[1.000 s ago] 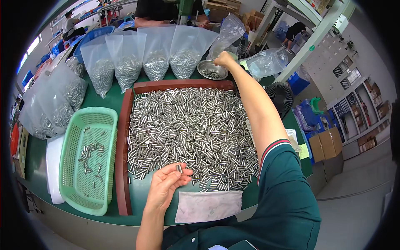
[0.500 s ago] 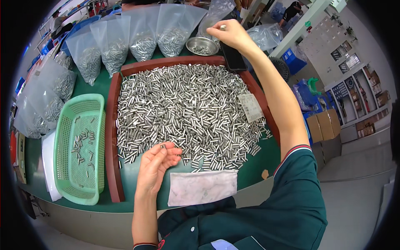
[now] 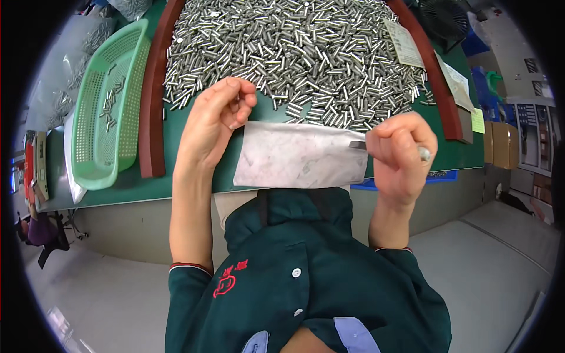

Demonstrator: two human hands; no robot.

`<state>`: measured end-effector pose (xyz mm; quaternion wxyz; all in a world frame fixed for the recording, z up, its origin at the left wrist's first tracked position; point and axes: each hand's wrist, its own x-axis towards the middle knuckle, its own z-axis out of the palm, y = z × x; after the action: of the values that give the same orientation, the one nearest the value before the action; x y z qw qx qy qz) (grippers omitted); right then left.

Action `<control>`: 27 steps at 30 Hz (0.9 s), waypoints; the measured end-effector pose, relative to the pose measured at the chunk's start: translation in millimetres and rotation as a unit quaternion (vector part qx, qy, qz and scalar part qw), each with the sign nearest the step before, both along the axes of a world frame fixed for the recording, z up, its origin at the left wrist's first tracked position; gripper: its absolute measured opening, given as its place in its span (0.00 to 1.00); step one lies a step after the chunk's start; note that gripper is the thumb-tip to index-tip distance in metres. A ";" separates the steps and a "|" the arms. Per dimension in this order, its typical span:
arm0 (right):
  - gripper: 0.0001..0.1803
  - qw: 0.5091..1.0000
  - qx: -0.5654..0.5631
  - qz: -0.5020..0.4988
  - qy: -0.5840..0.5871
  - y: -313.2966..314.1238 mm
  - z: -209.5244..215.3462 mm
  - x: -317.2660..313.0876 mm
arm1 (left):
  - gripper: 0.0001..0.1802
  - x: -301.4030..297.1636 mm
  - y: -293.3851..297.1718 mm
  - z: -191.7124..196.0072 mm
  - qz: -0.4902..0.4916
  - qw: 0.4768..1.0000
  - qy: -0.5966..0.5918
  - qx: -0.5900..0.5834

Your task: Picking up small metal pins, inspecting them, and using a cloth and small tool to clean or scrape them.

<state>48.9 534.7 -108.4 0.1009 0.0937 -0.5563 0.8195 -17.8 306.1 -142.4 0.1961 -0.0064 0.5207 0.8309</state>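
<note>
My right hand (image 3: 403,153) is closed around a small tool (image 3: 357,145) over the right end of a pale, stained cloth (image 3: 300,154). The tool's dark flat tip points left, and a whitish end shows on the other side of the fist. My left hand (image 3: 215,117) is raised by the cloth's upper left corner, thumb bent against curled fingers; whatever it may hold is hidden. Just beyond both hands spreads a thick layer of short metal pins (image 3: 282,53) on the green tabletop (image 3: 200,159).
Dark red wooden bars (image 3: 152,112) border the pins. To the left stands a green perforated basket (image 3: 97,176) with some pins inside, near clear bags (image 3: 50,76) of pins. A printed paper slip (image 3: 403,42) lies at the right, and a black fan (image 3: 444,20) stands beyond the bar.
My right hand has come back from the far side, near the metal bowl, to the cloth. My left hand stays near the pins' front edge. The view has tilted down toward my body.
</note>
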 end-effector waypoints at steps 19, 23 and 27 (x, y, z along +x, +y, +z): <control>0.05 0.998 0.050 -0.012 -0.036 -4.5 -31.0 11.9 | 0.12 16.0 34.9 1.4 0.044 0.736 0.268 -0.620; 0.05 0.998 0.054 -0.009 -0.035 -4.8 -28.3 9.7 | 0.09 15.6 32.5 -3.6 0.052 0.736 0.268 -0.619; 0.05 0.997 0.062 -0.003 -0.048 -6.4 -25.0 6.7 | 0.07 14.0 32.4 -1.9 0.042 0.745 0.272 -0.607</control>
<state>55.6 528.3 -133.4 0.0704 0.0589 -0.6103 0.7868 -3.8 338.5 -144.3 -0.0344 0.0801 0.9458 0.3129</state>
